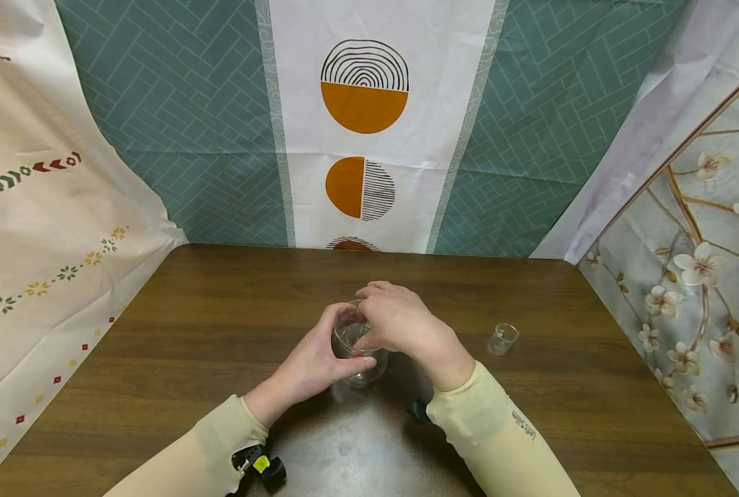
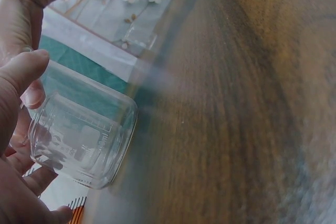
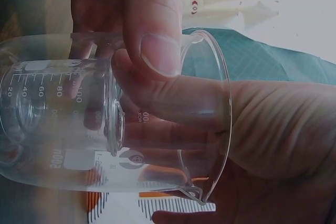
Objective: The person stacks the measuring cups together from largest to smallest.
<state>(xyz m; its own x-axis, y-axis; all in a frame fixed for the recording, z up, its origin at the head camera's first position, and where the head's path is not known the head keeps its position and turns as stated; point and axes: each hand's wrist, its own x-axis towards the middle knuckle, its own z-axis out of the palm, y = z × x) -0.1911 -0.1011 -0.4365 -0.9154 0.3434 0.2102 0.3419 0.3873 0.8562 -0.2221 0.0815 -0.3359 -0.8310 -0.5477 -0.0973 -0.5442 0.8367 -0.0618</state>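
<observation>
My left hand grips the large clear glass beaker round its side, thumb near and fingers behind. A smaller graduated beaker stands nested inside it, down at the bottom. From above, my right hand reaches in through the wide rim. Its thumb and fingers pinch at the smaller beaker's rim. In the left wrist view, the large beaker's base is close to the wooden tabletop, with the inner beaker seen through its wall.
A tiny glass beaker stands apart on the brown wooden table, to the right of my hands. Patterned cloths hang behind the table and along both sides. Dark straps with small devices sit at my wrists.
</observation>
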